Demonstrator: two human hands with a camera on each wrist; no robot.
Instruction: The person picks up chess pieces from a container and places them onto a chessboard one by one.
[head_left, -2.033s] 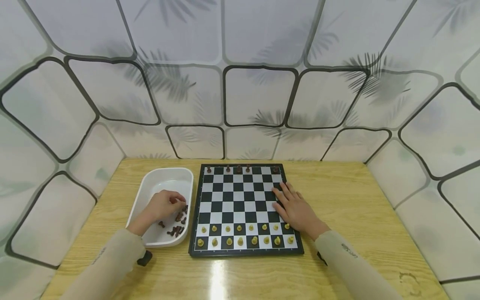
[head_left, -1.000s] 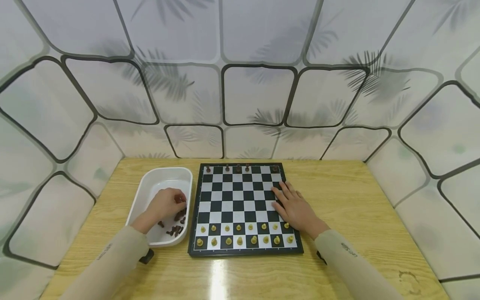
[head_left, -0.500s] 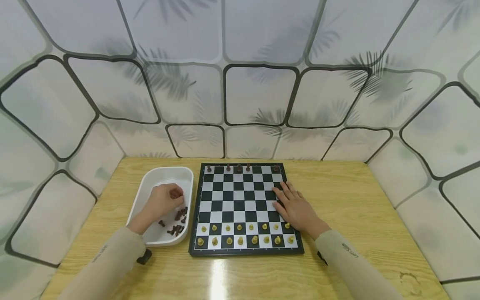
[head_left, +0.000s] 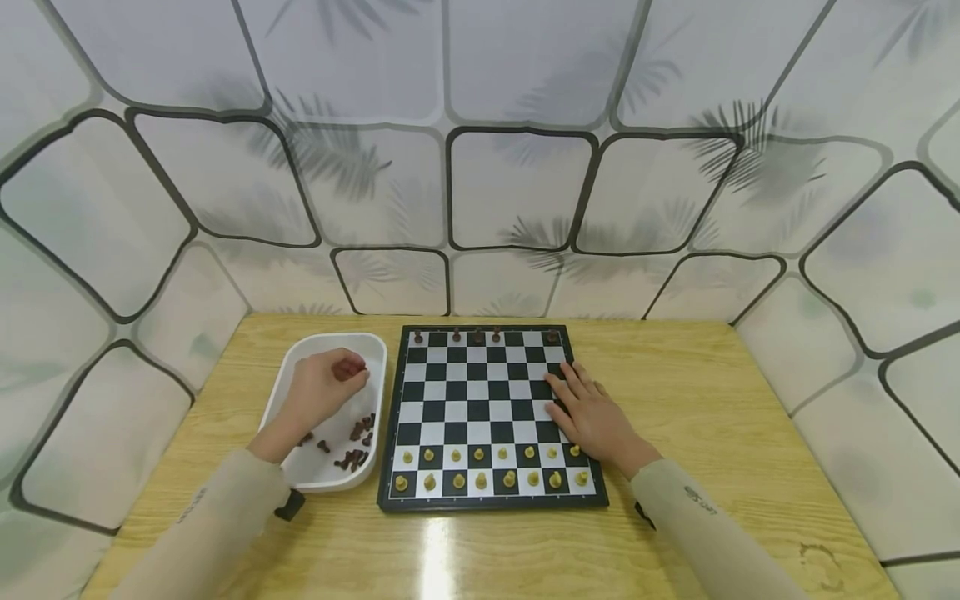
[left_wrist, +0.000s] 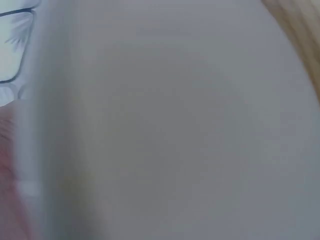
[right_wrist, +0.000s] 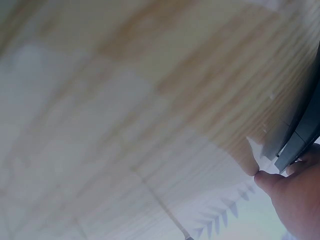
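Observation:
Over the white plastic box (head_left: pixel 274 398) my left hand (head_left: pixel 318 390) is raised with thumb and fingers brought together. A dark red chess piece appears to be pinched there, mostly hidden by the fingers. Several dark red chess pieces (head_left: pixel 352 459) lie loose in the box below. My right hand (head_left: pixel 592 417) lies with spread fingers on the right edge of the chessboard (head_left: pixel 491 504). Yellow chess pieces (head_left: pixel 481 481) fill the two near rows. Several dark red chess pieces (head_left: pixel 496 335) stand spaced out along the far row. The right wrist view catches fingers (right_wrist: pixel 300 200) at the dark board edge.
Box and board stand side by side on a wooden table (head_left: pixel 675 358). A patterned wall (head_left: pixel 517 192) encloses the back and sides. A blurred pale surface (left_wrist: pixel 190 125) fills most of the left wrist view.
My left hand has drawn up and away from the pieces in the box's right side, toward its far part. The right hand and the pieces on the board have not moved.

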